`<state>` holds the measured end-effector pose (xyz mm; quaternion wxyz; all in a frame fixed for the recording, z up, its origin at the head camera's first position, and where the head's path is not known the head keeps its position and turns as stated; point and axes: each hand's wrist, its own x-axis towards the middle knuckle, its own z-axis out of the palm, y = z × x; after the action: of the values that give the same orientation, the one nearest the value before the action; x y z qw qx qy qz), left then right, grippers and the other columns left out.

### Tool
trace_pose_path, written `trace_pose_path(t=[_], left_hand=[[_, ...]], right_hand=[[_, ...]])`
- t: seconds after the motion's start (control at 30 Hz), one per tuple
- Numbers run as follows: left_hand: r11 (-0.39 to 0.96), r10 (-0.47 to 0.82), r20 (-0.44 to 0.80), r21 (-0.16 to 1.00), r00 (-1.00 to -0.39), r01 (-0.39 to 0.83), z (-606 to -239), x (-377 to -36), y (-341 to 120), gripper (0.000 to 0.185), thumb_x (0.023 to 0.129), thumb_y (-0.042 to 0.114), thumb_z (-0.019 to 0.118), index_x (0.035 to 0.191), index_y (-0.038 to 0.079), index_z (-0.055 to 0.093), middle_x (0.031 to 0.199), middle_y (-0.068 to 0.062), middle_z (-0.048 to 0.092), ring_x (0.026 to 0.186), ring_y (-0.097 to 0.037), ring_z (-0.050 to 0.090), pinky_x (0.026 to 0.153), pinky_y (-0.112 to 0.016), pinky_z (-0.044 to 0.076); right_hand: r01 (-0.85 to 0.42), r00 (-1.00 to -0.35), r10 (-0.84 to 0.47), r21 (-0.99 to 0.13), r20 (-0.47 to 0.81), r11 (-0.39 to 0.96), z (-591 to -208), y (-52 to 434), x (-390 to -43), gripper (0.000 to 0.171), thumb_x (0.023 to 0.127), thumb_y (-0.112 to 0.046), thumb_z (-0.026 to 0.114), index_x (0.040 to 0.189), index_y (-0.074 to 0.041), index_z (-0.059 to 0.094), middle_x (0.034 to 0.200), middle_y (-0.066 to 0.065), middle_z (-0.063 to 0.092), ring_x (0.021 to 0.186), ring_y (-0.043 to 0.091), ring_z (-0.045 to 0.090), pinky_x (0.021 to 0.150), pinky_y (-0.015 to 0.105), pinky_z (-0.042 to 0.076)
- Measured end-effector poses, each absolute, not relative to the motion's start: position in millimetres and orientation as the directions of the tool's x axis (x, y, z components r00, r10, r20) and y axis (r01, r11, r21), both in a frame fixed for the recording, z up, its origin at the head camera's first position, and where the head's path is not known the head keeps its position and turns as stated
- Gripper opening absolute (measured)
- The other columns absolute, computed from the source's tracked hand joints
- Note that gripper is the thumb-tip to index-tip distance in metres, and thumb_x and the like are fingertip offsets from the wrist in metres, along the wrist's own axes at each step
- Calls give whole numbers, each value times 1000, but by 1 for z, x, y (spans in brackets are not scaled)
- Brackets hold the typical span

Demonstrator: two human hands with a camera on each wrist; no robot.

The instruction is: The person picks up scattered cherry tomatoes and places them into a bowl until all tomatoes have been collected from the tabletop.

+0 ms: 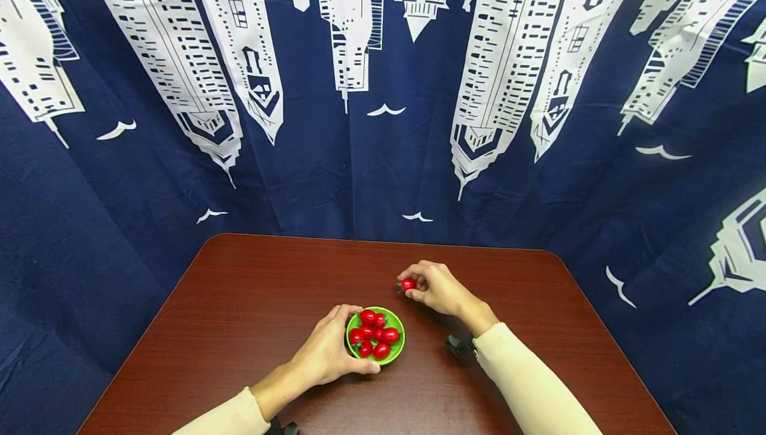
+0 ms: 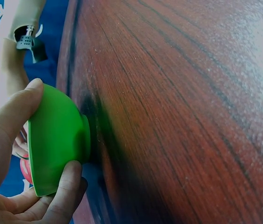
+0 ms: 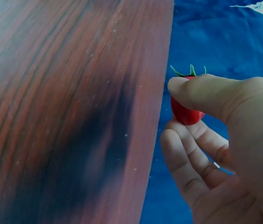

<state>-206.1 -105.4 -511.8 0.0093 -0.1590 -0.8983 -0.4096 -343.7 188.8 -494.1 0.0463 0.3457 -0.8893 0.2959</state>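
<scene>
A small green bowl (image 1: pixel 397 350) with several red cherry tomatoes (image 1: pixel 381 350) in it stands near the middle of the table. My left hand (image 1: pixel 326 348) grips it from the left, thumb at the near side and fingers round the far side. In the left wrist view the bowl (image 2: pixel 59 140) shows side-on between thumb and fingers. Beyond the bowl, to its right, my right hand (image 1: pixel 439 289) pinches one cherry tomato (image 1: pixel 408 285). The right wrist view shows that tomato (image 3: pixel 186 108) with its green stem leaves, held between thumb and fingers.
The brown wooden table (image 1: pixel 269 289) has rounded far corners. Behind it hangs a dark blue cloth (image 1: pixel 311 175) printed with white buildings and birds. A dark wrist device (image 1: pixel 461 346) sits at the right cuff.
</scene>
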Motion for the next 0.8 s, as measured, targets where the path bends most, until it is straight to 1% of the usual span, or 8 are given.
trace_pose_path(t=[0.17, 0.3, 0.4, 0.57, 0.8], left_hand=[[612, 273, 148, 736, -951, 290, -512, -206, -105, 103, 67, 41, 116, 149, 6, 63, 140, -7, 72, 133, -31, 71, 115, -55, 62], [611, 273, 152, 735, -950, 293, -512, -206, -105, 103, 66, 41, 116, 147, 7, 64, 139, -6, 73, 132, -29, 72, 114, -53, 63], [618, 275, 153, 728, -949, 297, -513, -206, -105, 103, 66, 42, 116, 147, 7, 64, 139, -6, 73, 131, -28, 73, 114, -51, 63], [623, 278, 158, 721, -947, 303, -512, -206, -105, 104, 65, 42, 116, 147, 6, 64, 138, -7, 73, 130, -29, 73, 113, -51, 64], [614, 276, 153, 731, -949, 297, -512, -206, -105, 103, 66, 41, 117, 147, 7, 64, 138, -5, 73, 130, -28, 73, 113, -51, 64]], right_hand=[[-658, -744, -592, -491, 309, 571, -486, 186, -338, 33, 95, 1, 93, 125, -8, 85, 108, 5, 81, 87, 6, 71, 81, 24, 66], [-677, -728, -602, -487, 329, 553, -481, 183, -333, 32, 95, 2, 93, 125, -7, 85, 106, 5, 80, 86, 5, 71, 81, 28, 68], [-682, -722, -607, -489, 331, 544, -478, 181, -328, 32, 95, 1, 93, 125, -7, 85, 104, 4, 79, 86, 4, 70, 80, 29, 68], [-697, -709, -620, -474, 337, 539, -470, 176, -320, 31, 96, 0, 92, 126, -8, 85, 107, 2, 79, 90, 7, 72, 81, 31, 69], [-714, -692, -641, -447, 333, 539, -459, 168, -309, 31, 97, -3, 93, 127, -11, 85, 108, 0, 79, 92, 10, 74, 81, 22, 66]])
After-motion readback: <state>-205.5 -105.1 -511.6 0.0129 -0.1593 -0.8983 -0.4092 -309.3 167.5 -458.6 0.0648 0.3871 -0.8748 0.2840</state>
